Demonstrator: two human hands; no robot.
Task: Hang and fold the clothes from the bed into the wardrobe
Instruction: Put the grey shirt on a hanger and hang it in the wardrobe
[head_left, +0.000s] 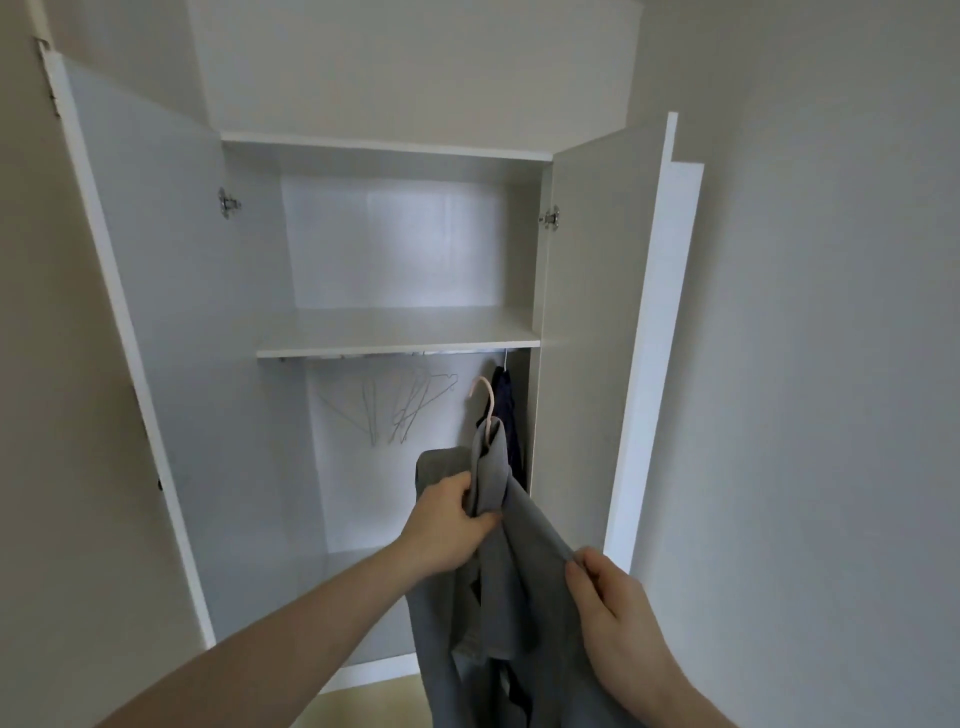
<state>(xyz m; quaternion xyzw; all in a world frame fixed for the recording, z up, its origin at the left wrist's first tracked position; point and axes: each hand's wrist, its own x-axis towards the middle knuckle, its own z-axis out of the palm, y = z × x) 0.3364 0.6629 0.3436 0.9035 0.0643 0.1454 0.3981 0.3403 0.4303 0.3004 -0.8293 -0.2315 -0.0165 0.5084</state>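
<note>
A: Status on the grey garment (511, 571)?
B: On a pink hanger (485, 402), held up in front of the wardrobe (400, 343), near its right side, below the shelf edge.
A: Grips?
B: Left hand (449, 519) clenches the bunched cloth under the hook. Right hand (615, 608) pinches a fold lower right.
A: Rail?
B: Wire hangers (400, 405) at centre, dark garment (506, 415) hanging at the right end.

Both wardrobe doors (156, 291) stand wide, so the opening is unblocked. Under the shelf (400, 347), bare wire hangers (395, 405) crowd the rail's middle and a dark garment (506, 410) fills the right end (against the side wall), with room between them.
</note>
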